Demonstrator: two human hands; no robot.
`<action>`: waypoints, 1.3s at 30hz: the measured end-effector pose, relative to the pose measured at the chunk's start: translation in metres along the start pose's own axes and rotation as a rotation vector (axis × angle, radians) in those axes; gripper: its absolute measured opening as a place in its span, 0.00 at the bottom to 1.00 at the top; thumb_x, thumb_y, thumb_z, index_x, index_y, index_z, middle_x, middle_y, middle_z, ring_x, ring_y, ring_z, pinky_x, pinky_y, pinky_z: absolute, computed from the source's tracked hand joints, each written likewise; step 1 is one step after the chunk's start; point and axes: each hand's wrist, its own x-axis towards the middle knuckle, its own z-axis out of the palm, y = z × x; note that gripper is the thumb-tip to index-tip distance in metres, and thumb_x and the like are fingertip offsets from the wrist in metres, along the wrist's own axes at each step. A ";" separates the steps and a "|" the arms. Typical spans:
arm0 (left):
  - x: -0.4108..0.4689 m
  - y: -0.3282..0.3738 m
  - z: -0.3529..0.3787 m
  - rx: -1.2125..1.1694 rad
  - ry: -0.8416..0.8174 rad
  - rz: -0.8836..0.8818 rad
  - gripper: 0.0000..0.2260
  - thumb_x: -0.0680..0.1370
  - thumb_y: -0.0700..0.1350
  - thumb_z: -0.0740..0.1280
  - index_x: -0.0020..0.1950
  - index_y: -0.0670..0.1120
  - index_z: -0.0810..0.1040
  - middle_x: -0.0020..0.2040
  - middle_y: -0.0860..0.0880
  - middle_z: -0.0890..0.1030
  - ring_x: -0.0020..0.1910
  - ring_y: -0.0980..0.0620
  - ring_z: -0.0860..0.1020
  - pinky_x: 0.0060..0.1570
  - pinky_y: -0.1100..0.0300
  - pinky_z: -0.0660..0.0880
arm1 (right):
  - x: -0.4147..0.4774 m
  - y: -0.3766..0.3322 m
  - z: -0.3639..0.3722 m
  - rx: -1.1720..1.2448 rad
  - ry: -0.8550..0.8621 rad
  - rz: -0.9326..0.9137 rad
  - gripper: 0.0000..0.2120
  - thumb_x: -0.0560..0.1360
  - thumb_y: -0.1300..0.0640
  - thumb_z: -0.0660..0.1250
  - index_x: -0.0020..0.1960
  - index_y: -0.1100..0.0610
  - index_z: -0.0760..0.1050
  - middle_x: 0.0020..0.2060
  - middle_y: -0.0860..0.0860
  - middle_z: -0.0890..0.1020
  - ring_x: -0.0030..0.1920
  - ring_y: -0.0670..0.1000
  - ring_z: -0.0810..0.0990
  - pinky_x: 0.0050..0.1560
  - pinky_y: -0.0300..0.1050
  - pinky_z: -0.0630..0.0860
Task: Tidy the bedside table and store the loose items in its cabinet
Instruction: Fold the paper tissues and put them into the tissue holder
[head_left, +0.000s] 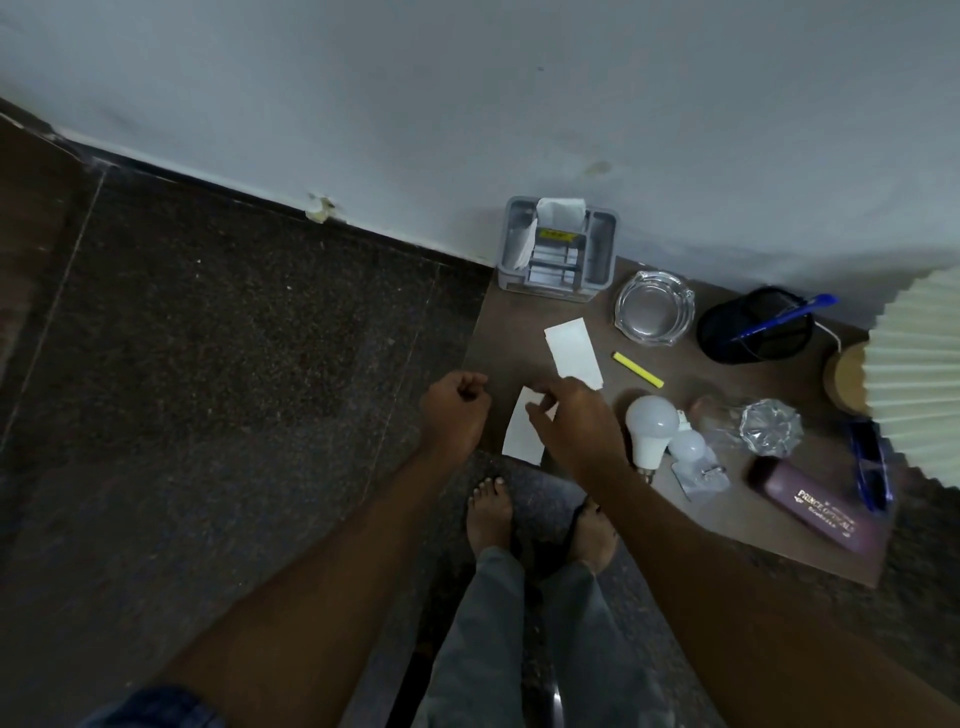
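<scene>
Step in hand: collecting loose papers. Right hand pinches the near paper slip at the counter near-left edge; left hand clenched, apparently empty. Next: lift slip, gather far slip.

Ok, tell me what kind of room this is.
Probably a bedroom corner: a low bedside table against the wall, a pleated lamp shade, and personal clutter like a spectacle case and spare bulb.
</scene>
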 end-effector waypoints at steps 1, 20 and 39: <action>0.001 -0.004 -0.001 0.022 0.007 0.001 0.11 0.78 0.39 0.68 0.59 0.45 0.82 0.56 0.48 0.83 0.51 0.54 0.79 0.44 0.67 0.73 | -0.004 0.003 0.006 -0.045 -0.014 0.010 0.14 0.78 0.49 0.68 0.62 0.50 0.80 0.52 0.49 0.82 0.48 0.49 0.81 0.46 0.43 0.76; 0.041 -0.023 -0.021 -0.071 -0.077 -0.136 0.14 0.79 0.43 0.69 0.64 0.43 0.80 0.61 0.45 0.83 0.56 0.47 0.82 0.52 0.53 0.81 | 0.031 -0.032 0.055 -0.288 -0.126 -0.082 0.23 0.83 0.47 0.59 0.77 0.49 0.66 0.70 0.54 0.75 0.63 0.56 0.79 0.62 0.50 0.77; 0.045 -0.015 -0.036 -0.122 -0.194 -0.037 0.04 0.78 0.44 0.72 0.44 0.52 0.80 0.47 0.50 0.84 0.52 0.46 0.83 0.53 0.47 0.81 | 0.039 -0.044 0.044 0.219 -0.034 -0.004 0.22 0.75 0.46 0.73 0.66 0.52 0.74 0.52 0.47 0.80 0.49 0.47 0.78 0.47 0.35 0.72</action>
